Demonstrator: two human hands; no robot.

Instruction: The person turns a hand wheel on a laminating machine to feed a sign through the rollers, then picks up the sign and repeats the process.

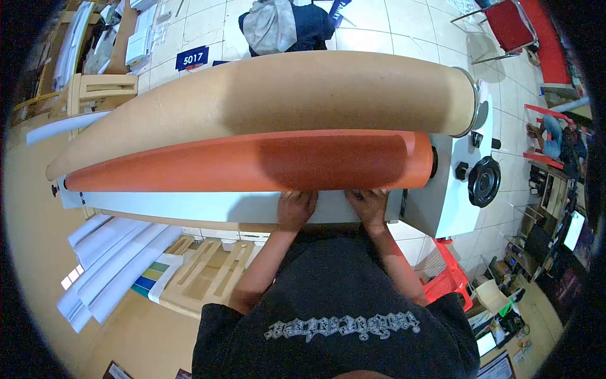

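Observation:
A long orange roller stretches across the machine in front of me. My left hand is at the roller's lower front edge, over the white panel, with its fingers curled in. Close by on the right, my right hand is bent at the same edge, its fingers drawn together. The fingertips of both hands are partly hidden, and whatever they pinch cannot be made out. Behind the orange roller lies a thick brown roll, parallel to it.
At the machine's right end are a black handwheel and a black knob. White rolled sheets and a wooden rack stand left of me. A red plastic chair is behind on the right. A person sits far right.

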